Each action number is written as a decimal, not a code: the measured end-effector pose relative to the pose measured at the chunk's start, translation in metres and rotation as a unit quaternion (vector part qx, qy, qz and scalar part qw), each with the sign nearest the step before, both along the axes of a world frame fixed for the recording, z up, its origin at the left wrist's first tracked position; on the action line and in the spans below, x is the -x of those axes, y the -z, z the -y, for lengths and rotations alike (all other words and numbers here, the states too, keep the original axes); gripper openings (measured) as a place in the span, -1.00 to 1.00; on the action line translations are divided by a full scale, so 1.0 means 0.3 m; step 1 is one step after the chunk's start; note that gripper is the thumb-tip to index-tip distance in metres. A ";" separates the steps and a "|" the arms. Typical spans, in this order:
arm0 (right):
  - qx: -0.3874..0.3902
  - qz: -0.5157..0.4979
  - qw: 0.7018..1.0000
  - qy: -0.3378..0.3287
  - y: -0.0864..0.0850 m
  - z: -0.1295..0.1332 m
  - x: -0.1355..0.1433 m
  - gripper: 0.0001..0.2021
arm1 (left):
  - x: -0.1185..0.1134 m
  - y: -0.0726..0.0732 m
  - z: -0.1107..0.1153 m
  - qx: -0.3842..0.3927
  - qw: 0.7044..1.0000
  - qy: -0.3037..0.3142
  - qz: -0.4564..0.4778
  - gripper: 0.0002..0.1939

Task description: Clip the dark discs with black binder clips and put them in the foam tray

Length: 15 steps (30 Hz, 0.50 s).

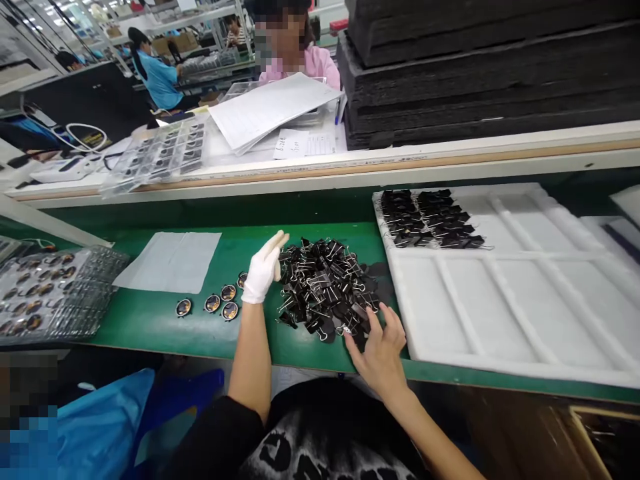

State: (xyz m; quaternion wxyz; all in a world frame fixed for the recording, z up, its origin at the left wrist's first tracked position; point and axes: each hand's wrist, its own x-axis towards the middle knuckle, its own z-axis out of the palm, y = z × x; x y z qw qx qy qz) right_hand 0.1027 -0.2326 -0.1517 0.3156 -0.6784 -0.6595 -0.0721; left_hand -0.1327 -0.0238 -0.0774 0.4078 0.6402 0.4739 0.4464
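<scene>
A heap of black binder clips with wire handles lies on the green work surface, with dark flat pieces among and beside them. My left hand, in a white glove, is at the left edge of the heap, its fingers stretched out and nothing visible in them. My right hand is bare and reaches the heap's lower right edge. Its thumb and fingers are apart and curved over the clips; whether they touch one is hard to tell. Several small round pieces with dark amber faces lie left of my gloved hand.
A white padded tray with compartments stands at the right, rows of black clips in its far left section. At left are a white sheet and stacked clear trays. A shelf runs across behind; a person sits beyond it.
</scene>
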 end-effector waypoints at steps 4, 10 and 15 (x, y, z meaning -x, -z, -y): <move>0.002 -0.010 1.000 -0.005 -0.007 0.004 -0.003 -0.19 | -0.057 0.051 -0.025 -0.128 0.968 -0.206 -0.069 -0.43; 0.008 -0.030 0.999 -0.035 -0.019 0.011 -0.021 -0.22 | -0.053 0.033 -0.015 -0.155 0.947 -0.212 -0.183 -0.55; -0.031 -0.103 0.992 -0.063 -0.016 0.016 -0.054 -0.37 | 0.100 -0.063 0.088 -0.112 0.902 -0.239 -0.341 -0.48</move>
